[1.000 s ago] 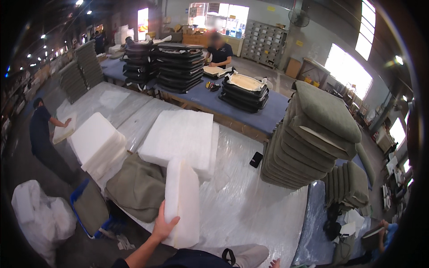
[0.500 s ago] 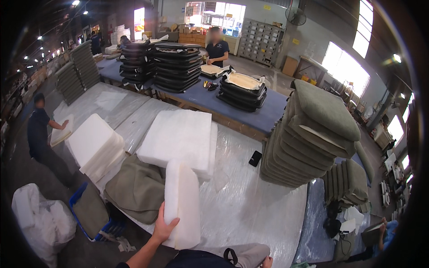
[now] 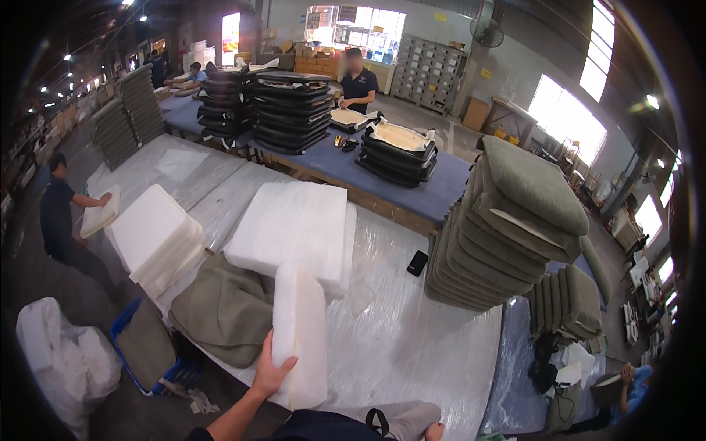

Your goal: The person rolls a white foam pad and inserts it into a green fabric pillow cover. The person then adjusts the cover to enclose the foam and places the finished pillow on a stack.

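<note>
My left hand (image 3: pixel 271 373) grips the near left side of a thick white foam cushion (image 3: pixel 303 334), thumb over its near face. The cushion stands tilted on its narrow edge at the table's near side. My right hand (image 3: pixel 434 431) is at the bottom edge, beside my grey-clad leg; its fingers are mostly hidden. Touching or close behind the cushion is a stack of white foam sheets (image 3: pixel 290 224). Left of it, a rumpled grey-green fabric cover (image 3: pixel 220 312) lies on the plastic-wrapped table (image 3: pixel 397 353).
A tall stack of grey-green cushions (image 3: pixel 493 235) stands right, near a black phone (image 3: pixel 418 263). More white pads (image 3: pixel 158 231) lie left, where a co-worker (image 3: pixel 60 209) handles one. Black seat stacks (image 3: pixel 292 110) fill the blue table behind. A blue-framed chair (image 3: pixel 143 349) stands lower left.
My left hand keeps its grip on the foam cushion, which has hardly moved. The view shifts slightly. The co-worker at left has shifted a little with the pad.
</note>
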The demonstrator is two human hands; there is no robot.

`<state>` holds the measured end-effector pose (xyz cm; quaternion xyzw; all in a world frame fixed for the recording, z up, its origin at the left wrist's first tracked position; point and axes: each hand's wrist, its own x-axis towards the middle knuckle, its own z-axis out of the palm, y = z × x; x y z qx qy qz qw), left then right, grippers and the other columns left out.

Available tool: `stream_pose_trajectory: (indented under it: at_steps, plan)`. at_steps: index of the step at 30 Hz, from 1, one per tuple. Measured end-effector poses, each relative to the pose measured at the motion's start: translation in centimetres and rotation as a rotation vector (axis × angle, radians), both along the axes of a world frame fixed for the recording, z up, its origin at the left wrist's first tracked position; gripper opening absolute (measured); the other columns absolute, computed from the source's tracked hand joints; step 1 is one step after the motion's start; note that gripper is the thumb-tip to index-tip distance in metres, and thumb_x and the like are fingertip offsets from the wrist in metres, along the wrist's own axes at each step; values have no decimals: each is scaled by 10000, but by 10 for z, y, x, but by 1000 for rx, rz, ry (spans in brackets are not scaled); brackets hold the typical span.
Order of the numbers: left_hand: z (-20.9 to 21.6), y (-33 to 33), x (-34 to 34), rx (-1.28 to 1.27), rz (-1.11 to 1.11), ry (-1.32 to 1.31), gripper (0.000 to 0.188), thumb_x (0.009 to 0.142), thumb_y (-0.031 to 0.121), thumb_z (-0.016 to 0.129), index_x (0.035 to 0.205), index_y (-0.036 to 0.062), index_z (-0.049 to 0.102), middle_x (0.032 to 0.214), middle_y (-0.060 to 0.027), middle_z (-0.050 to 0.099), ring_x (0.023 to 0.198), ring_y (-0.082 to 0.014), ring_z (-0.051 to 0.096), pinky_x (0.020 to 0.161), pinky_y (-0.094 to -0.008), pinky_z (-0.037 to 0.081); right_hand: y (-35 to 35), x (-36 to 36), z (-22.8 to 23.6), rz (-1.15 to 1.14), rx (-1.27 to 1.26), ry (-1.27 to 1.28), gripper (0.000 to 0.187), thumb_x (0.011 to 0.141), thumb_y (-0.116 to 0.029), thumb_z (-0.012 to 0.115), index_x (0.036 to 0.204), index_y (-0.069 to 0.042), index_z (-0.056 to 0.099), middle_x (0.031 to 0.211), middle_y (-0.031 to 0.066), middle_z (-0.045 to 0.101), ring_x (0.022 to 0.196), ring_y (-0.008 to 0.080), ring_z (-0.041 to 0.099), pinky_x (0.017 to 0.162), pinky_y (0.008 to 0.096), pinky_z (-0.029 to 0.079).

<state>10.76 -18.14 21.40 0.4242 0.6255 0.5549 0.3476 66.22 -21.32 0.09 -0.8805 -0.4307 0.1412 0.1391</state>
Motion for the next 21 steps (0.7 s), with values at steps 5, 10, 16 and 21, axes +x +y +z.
stream_pose_trajectory:
  at_steps: [5, 10, 16, 21]
  plan:
    - [10, 8, 12, -67, 4, -19, 905, 914, 205, 780, 1621, 3, 253, 1497, -212, 519, 1351, -290, 543, 1136, -396, 429, 34, -24, -12, 329, 295, -383, 380, 908, -143, 645, 1272, -35, 629, 1402, 259, 562, 1232, 347, 592, 993, 468, 513]
    - [-1, 21, 47, -38, -41, -47, 872, 965, 224, 746, 1644, 38, 231, 1572, -221, 441, 1423, -300, 475, 1165, -391, 395, 159, -137, 42, 674, 230, 688, 356, 1014, -279, 658, 1300, -67, 659, 1419, 150, 619, 1227, 284, 633, 1052, 457, 493]
    - [-42, 20, 67, -99, -241, -370, 681, 1062, 309, 619, 1622, 47, 332, 1594, -183, 449, 1435, -274, 471, 1172, -390, 392, 290, -276, 203, 830, -248, 1136, 876, 1045, -763, 276, 1596, -92, 398, 1497, 131, 579, 1264, 289, 624, 1009, 478, 513]
    - [-56, 3, 63, -142, -303, -267, 478, 1091, 245, 576, 1513, 33, 505, 1461, -121, 599, 1338, -211, 563, 1138, -357, 430, 358, -314, 252, 775, -252, 499, 1222, 803, -883, 611, 1528, 81, 411, 1469, 309, 557, 1300, 405, 614, 1021, 557, 505]
